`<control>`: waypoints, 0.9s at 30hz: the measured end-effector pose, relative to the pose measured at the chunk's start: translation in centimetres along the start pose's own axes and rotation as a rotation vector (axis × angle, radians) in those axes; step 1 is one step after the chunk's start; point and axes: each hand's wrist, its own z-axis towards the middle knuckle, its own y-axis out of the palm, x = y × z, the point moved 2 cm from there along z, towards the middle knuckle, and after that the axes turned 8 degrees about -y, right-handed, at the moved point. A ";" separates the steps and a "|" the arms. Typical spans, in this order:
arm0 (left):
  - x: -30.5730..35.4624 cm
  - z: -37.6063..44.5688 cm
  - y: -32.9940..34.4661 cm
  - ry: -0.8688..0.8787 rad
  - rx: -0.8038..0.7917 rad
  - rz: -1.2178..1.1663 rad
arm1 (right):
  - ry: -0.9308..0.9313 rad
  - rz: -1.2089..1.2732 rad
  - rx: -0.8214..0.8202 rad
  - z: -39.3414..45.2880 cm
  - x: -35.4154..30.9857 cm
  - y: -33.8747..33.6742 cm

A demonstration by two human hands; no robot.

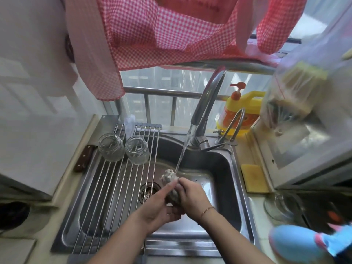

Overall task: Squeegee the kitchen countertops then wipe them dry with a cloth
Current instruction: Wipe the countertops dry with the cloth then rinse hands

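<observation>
Up top, a red checked cloth hanging (152, 33) over the window rail fills the view. Below it, the steel sink (224, 168) takes the centre of the desk (245, 149), and a wire rack (106, 180) lies across the sink's left half. The tap (207, 100) arcs over the basin and water is pouring from it in a slanting stream. Behind the tap stands a yellow soap bottle (245, 107) with an orange pump. Two glass jars (111, 147) sit side by side at the far end of the rack, and a knife (84, 158) rests just beside its left edge. A yellow sponge (254, 178) lies on the desk right of the basin.

Over the drain, both hands meet. The left hand (158, 206) has its fingers wrapped tight round the lower part of a wadded grey cloth (170, 180), and the right hand (192, 193) has its fingers closed on the same cloth from the other side. The cloth's top pokes out above the hands, right under the falling water.
</observation>
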 end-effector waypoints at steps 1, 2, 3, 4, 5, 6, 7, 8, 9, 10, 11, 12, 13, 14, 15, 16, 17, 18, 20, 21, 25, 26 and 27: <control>-0.3 0.0 -0.2 -0.005 0.032 0.097 | 0.041 0.018 0.008 0.1 0.1 0.2; -0.4 -0.1 -0.2 0.000 0.080 0.201 | 0.074 0.045 0.014 0.1 0.0 0.3; -0.6 0.1 -0.4 0.009 0.144 0.285 | 0.106 0.088 0.013 0.2 0.1 0.5; -0.7 0.2 -0.4 0.032 0.198 0.318 | 0.132 0.122 0.004 0.3 -0.1 0.6; -0.7 0.5 -0.5 0.053 0.225 0.290 | 0.157 0.186 -0.003 0.3 -0.1 0.8; -0.8 0.6 -0.5 0.057 0.226 0.199 | 0.200 0.292 -0.006 0.2 -0.1 1.0; -0.8 0.7 -0.3 0.045 0.189 0.068 | 0.245 0.449 -0.009 0.0 0.0 1.3; -0.8 0.9 -0.2 0.032 0.137 -0.066 | 0.307 0.593 -0.017 -0.3 0.0 1.4; -1.0 1.3 -0.3 0.029 0.090 -0.184 | 0.376 0.729 -0.012 -0.4 0.0 1.5; -1.0 1.4 -0.2 0.029 0.037 -0.280 | 0.440 0.787 0.014 -0.5 -0.1 1.4; -1.1 1.8 -0.4 0.030 -0.001 -0.338 | 0.493 0.804 0.059 -0.3 0.0 1.2; -1.1 2.0 -0.4 0.017 -0.039 -0.404 | 0.514 0.720 0.096 -0.2 0.1 0.9; -1.4 2.3 -0.6 0.003 -0.054 -0.461 | 0.497 0.548 0.125 0.1 0.3 0.5; -1.7 2.5 -0.5 -0.014 -0.073 -0.478 | 0.445 0.372 0.130 0.3 0.2 -0.1; -2.0 2.9 -0.4 -0.031 -0.096 -0.470 | 0.392 0.278 0.134 0.4 -0.1 -0.5; -2.3 3.3 -0.3 -0.030 -0.104 -0.443 | 0.363 0.259 0.117 0.5 -0.3 -0.7; -2.5 3.7 -0.1 -0.013 -0.103 -0.413 | 0.351 0.284 0.095 0.6 -0.6 -1.0; -2.8 4.2 0.0 0.007 -0.084 -0.388 | 0.350 0.305 0.077 0.6 -0.8 -1.3; -3.0 4.8 0.1 0.002 -0.023 -0.369 | 0.339 0.316 0.080 0.6 -1.0 -1.8; -3.0 4.9 0.2 -0.015 0.008 -0.347 | 0.335 0.303 0.092 0.6 -1.1 -2.0; -3.4 6.1 -0.3 -0.129 0.110 -0.266 | 0.288 0.187 0.105 0.6 -1.2 -2.6; -3.4 6.2 -0.4 -0.143 0.128 -0.267 | 0.273 0.127 0.066 0.8 -1.1 -2.6; -3.2 6.0 -0.3 -0.146 0.095 -0.292 | 0.259 0.067 -0.009 0.9 -1.2 -2.5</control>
